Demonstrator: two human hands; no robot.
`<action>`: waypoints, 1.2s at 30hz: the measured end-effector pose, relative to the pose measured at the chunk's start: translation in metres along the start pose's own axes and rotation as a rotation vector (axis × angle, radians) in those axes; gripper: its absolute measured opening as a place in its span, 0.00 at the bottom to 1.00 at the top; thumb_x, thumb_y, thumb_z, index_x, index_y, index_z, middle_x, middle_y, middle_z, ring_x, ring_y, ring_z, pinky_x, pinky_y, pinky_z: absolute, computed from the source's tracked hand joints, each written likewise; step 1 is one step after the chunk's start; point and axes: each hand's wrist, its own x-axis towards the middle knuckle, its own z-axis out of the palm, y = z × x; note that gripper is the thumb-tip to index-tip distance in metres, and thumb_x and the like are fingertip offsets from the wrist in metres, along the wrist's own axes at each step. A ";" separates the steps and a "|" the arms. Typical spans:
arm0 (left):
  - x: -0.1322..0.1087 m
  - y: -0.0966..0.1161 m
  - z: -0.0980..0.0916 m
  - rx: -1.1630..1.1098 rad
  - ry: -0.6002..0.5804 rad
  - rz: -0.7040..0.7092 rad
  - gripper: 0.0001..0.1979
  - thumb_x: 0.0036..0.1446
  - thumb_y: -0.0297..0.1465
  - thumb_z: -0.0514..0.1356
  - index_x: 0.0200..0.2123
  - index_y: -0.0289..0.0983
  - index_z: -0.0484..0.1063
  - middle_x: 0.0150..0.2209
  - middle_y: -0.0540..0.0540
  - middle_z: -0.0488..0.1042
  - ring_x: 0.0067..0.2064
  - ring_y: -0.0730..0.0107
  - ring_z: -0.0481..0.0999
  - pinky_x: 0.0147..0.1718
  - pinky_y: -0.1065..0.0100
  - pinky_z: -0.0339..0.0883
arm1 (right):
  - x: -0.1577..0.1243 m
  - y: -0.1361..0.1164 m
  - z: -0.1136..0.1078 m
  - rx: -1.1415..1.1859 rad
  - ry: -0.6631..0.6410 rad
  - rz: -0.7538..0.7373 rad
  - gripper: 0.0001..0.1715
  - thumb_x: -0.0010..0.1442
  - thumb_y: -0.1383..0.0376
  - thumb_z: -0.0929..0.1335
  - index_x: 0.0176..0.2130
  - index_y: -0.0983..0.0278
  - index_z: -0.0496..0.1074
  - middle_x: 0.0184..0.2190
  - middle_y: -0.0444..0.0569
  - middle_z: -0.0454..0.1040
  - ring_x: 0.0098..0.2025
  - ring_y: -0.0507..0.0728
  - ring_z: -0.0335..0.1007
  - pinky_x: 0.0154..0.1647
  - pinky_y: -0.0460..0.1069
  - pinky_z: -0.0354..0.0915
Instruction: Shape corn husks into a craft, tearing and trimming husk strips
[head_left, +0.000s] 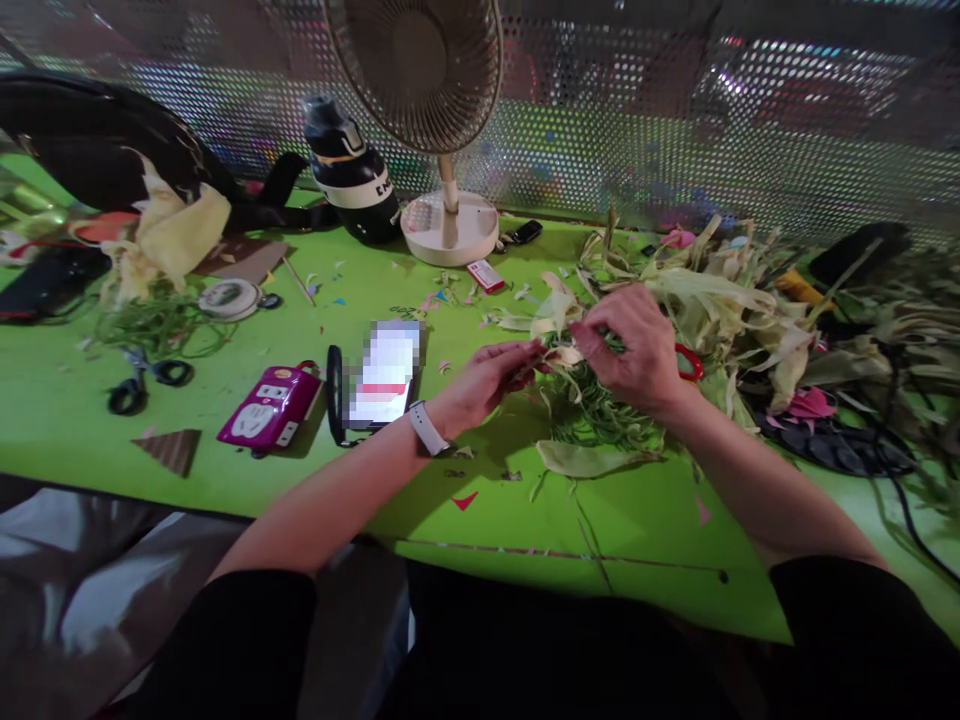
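Observation:
My left hand [487, 382], a white watch on its wrist, pinches a pale husk strip [551, 352] over the green table [225, 470]. My right hand [634, 345] is closed on the same cluster of pale strips and green strands, just right of the left. Below both hands lies a heap of thin green strands [600, 420] with a broad pale leaf [592, 460] at its front. Red-handled scissors [688, 362] show just behind my right wrist.
A big pile of corn husks [750, 290] fills the right side. A phone on a stand [382, 375], a pink power strip [270, 405], black scissors [142, 378], a tape roll [232, 298], a fan [448, 215] and a dark bottle [352, 175] stand left and behind.

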 end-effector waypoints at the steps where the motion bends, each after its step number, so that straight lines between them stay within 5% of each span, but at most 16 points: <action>1: 0.001 0.001 -0.001 -0.039 0.028 0.000 0.08 0.52 0.35 0.67 0.32 0.36 0.78 0.35 0.47 0.80 0.32 0.79 0.75 0.30 0.76 0.66 | 0.000 0.000 -0.002 0.010 -0.085 -0.025 0.15 0.65 0.59 0.66 0.27 0.61 0.67 0.24 0.46 0.70 0.31 0.56 0.65 0.37 0.53 0.61; 5: 0.003 0.004 -0.002 -0.098 0.087 0.032 0.08 0.49 0.33 0.69 0.30 0.36 0.77 0.32 0.48 0.79 0.30 0.79 0.74 0.29 0.76 0.67 | -0.003 0.005 0.000 -0.008 -0.420 -0.044 0.14 0.62 0.55 0.67 0.32 0.62 0.72 0.29 0.50 0.74 0.34 0.58 0.68 0.38 0.53 0.63; 8: 0.003 0.004 -0.002 -0.063 0.055 0.085 0.10 0.42 0.31 0.72 0.28 0.35 0.76 0.30 0.52 0.78 0.28 0.83 0.72 0.28 0.78 0.64 | -0.006 0.011 0.007 0.025 -0.511 -0.031 0.12 0.63 0.59 0.65 0.37 0.63 0.74 0.34 0.53 0.77 0.38 0.59 0.70 0.41 0.53 0.64; 18: 0.001 0.012 -0.003 0.080 0.045 0.033 0.12 0.43 0.32 0.73 0.29 0.33 0.75 0.29 0.48 0.79 0.27 0.80 0.75 0.19 0.79 0.56 | -0.002 0.016 0.006 0.246 -0.482 0.115 0.15 0.67 0.61 0.63 0.35 0.63 0.76 0.31 0.49 0.78 0.33 0.54 0.71 0.35 0.48 0.64; 26: -0.001 0.016 -0.001 0.004 0.098 0.011 0.08 0.46 0.28 0.71 0.29 0.33 0.75 0.29 0.48 0.80 0.30 0.78 0.79 0.21 0.81 0.63 | 0.002 0.024 -0.003 0.194 -0.495 0.093 0.15 0.65 0.61 0.64 0.32 0.63 0.76 0.29 0.49 0.78 0.33 0.55 0.72 0.36 0.49 0.65; 36: 0.001 0.011 -0.006 0.025 -0.029 -0.018 0.09 0.50 0.33 0.70 0.34 0.36 0.77 0.35 0.44 0.82 0.32 0.72 0.81 0.22 0.77 0.65 | -0.001 0.023 0.001 0.213 -0.510 0.090 0.14 0.65 0.60 0.63 0.36 0.63 0.77 0.30 0.50 0.79 0.32 0.56 0.73 0.36 0.49 0.65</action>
